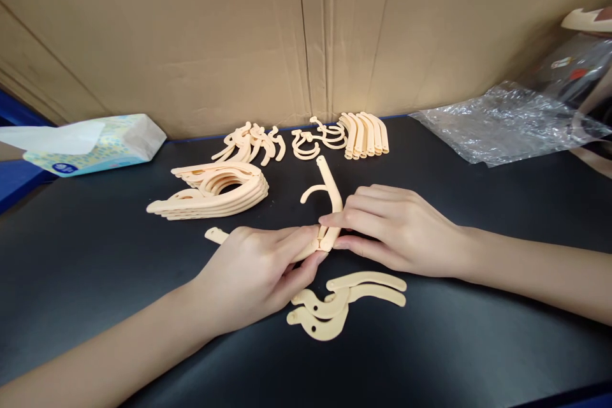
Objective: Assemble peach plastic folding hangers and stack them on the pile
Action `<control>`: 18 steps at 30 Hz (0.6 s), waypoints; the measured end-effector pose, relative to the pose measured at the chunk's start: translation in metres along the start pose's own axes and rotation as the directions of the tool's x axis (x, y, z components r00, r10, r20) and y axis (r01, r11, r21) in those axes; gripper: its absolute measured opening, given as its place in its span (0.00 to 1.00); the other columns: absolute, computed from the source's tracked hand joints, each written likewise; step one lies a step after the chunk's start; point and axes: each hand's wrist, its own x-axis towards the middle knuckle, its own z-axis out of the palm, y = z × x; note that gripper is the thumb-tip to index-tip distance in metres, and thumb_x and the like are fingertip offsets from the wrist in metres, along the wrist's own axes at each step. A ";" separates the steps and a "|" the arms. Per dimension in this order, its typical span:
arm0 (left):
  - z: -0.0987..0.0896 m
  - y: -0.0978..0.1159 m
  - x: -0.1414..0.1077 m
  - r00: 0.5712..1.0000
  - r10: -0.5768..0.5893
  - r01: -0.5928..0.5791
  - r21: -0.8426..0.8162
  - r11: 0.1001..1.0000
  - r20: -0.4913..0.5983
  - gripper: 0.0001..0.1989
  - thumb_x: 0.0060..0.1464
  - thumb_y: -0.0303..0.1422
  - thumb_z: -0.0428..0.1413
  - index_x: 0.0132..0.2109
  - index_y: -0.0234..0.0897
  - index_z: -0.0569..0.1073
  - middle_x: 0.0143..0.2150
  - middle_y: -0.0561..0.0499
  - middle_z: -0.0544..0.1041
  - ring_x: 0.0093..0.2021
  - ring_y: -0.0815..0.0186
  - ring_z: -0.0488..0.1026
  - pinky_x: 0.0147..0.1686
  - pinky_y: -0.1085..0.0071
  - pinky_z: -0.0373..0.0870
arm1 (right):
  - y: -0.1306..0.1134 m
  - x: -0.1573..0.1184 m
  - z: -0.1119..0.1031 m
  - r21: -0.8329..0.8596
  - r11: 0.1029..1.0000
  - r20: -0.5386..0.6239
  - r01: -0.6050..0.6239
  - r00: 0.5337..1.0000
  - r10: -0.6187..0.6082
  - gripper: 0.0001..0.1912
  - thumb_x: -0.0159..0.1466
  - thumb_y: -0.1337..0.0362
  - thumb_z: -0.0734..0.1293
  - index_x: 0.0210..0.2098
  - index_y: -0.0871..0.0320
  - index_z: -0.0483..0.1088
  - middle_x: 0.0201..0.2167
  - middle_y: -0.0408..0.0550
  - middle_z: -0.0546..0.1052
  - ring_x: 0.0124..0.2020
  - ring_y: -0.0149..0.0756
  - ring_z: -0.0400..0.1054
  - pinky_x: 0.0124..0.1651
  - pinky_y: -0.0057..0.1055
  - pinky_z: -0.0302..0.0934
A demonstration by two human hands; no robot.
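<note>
Both hands meet at a cream plastic folding hanger [333, 188] above the black table. My left hand [261, 268] is closed around one arm of it, whose end pokes out on the left. With fingers and thumb, my right hand [396, 223] pinches the other arm near the joint, and that arm stands up with a small hook to its left. The inside of the joint is partly hidden by my fingertips. Just below the hands lie several loose curved hanger parts [329, 328], overlapping on the table.
A stack of folded hangers [210, 201] lies left of centre. Behind it are small curved pieces [248, 140], hooks [306, 145] and a row of hanger arms [366, 134]. A tissue pack [109, 140] sits far left, clear plastic bags [497, 121] right. A cardboard wall [191, 32] closes the back.
</note>
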 end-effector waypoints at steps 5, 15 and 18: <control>-0.001 0.002 0.001 1.000 -0.004 0.004 0.009 1.000 0.015 0.06 0.65 0.27 0.50 0.42 0.36 0.71 0.25 0.59 0.70 0.20 0.74 0.61 0.19 0.75 0.54 | 0.001 0.000 0.000 0.077 0.997 0.022 -0.013 1.000 0.012 0.14 0.71 0.62 0.61 0.47 0.66 0.72 0.37 0.50 0.77 0.35 0.34 0.66 0.40 0.30 0.62; 0.002 0.000 0.000 1.000 0.004 -0.004 0.021 1.000 0.010 0.06 0.66 0.29 0.49 0.39 0.36 0.69 0.25 0.59 0.69 0.19 0.74 0.61 0.19 0.75 0.53 | 0.002 -0.002 0.001 0.097 0.994 0.045 -0.041 0.998 0.037 0.17 0.70 0.61 0.61 0.52 0.66 0.72 0.36 0.50 0.76 0.36 0.34 0.67 0.39 0.30 0.63; 0.003 -0.001 -0.002 1.000 -0.008 0.007 0.020 1.000 0.018 0.07 0.66 0.29 0.49 0.39 0.37 0.69 0.25 0.59 0.69 0.20 0.74 0.61 0.19 0.74 0.53 | 0.002 -0.002 0.002 0.098 0.994 0.044 -0.045 0.998 0.041 0.17 0.70 0.60 0.62 0.51 0.65 0.71 0.36 0.50 0.76 0.36 0.35 0.67 0.39 0.30 0.64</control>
